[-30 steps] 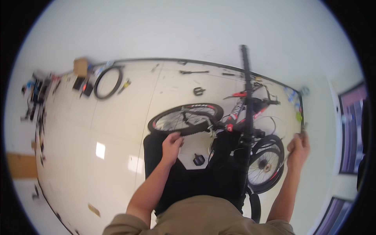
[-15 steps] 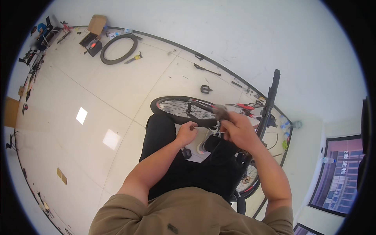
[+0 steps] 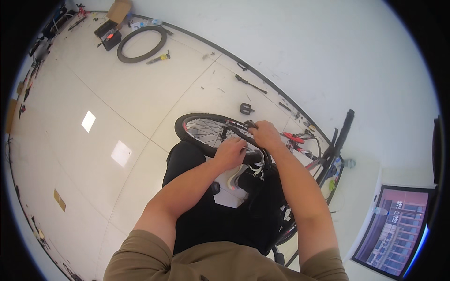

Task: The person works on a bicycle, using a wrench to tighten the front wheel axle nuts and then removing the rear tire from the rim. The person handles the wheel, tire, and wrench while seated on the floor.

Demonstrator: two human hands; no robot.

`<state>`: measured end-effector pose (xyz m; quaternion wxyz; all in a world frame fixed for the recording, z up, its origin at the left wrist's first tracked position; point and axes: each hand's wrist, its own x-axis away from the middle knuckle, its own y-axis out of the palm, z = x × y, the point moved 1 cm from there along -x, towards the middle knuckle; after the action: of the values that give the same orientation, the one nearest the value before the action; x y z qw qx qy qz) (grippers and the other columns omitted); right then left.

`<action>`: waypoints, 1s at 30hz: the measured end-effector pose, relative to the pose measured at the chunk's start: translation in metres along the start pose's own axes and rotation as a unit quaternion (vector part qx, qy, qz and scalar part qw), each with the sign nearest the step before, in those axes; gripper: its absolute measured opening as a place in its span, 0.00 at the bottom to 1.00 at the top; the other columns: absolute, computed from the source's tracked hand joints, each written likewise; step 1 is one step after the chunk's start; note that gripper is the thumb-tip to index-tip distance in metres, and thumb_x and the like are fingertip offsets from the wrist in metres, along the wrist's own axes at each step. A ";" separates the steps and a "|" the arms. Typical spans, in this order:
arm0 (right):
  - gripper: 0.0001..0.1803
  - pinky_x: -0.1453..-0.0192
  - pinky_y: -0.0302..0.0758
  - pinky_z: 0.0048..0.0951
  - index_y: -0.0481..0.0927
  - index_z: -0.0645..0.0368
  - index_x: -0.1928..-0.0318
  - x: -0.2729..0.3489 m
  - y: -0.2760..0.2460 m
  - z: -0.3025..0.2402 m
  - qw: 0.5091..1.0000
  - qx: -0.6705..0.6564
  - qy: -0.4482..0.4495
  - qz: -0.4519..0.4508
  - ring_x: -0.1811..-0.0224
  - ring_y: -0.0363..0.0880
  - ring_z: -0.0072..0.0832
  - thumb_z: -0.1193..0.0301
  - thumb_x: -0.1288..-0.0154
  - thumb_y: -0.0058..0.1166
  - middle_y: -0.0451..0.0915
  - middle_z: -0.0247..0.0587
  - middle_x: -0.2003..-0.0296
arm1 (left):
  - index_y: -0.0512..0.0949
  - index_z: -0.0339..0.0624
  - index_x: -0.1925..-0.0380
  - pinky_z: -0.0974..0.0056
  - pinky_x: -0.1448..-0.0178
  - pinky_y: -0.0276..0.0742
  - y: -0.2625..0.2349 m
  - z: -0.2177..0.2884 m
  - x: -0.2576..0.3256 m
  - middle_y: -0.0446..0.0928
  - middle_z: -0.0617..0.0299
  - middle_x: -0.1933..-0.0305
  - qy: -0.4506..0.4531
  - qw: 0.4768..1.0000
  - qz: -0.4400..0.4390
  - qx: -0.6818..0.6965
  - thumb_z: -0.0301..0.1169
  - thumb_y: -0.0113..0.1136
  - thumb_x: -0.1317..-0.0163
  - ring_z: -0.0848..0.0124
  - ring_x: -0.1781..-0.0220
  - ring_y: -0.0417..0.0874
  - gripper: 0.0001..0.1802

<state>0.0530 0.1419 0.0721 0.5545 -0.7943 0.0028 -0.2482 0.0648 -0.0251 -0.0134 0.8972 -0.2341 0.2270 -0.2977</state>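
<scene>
Bicycle [image 3: 281, 154] lies on the pale tiled floor [image 3: 117, 107] directly ahead of the seated person, its wheel [image 3: 206, 133] nearest the knees and its handlebar grip [image 3: 346, 122] standing up towards the wall.

Left hand [image 3: 230, 153] rests on the wheel's tyre, fingers curled down over the tread and clenched on it. Right hand [image 3: 265, 135] sits just beside it, a little farther along the same rim, fingers wrapped over the tyre where the frame tube meets it; what lies beneath the palm cannot be made out.

Handling assessment (a judgement only): the tyre is rubber, slightly yielding and grippy, so a hold across the tread is secure. The spokes are thin and easily bent; they are no place to grasp. The whole machine is likely heavy and awkward, best steadied by rim or frame.

Elsewhere: a loose tyre [image 3: 141, 43] near the far wall, a cardboard box [image 3: 119, 10] beyond it, a loose pedal [image 3: 246, 108] on the floor, a screen [image 3: 393, 232] at lower right.
</scene>
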 end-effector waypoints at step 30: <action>0.15 0.48 0.79 0.46 0.84 0.46 0.50 -0.155 0.149 0.068 0.981 -0.040 -0.145 -0.119 0.53 0.82 0.49 0.69 0.37 0.55 0.85 0.49 0.59 | 0.83 0.36 0.65 0.52 0.52 0.82 0.014 -0.019 -0.086 0.85 0.48 0.63 -0.125 0.909 -0.387 -0.089 0.42 0.66 0.46 0.54 0.57 0.87 0.19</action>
<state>-0.0157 0.1871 -0.1381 0.4835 -0.8379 -0.1627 -0.1941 -0.0011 0.0343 -0.0129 0.7079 -0.4177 0.0305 -0.5687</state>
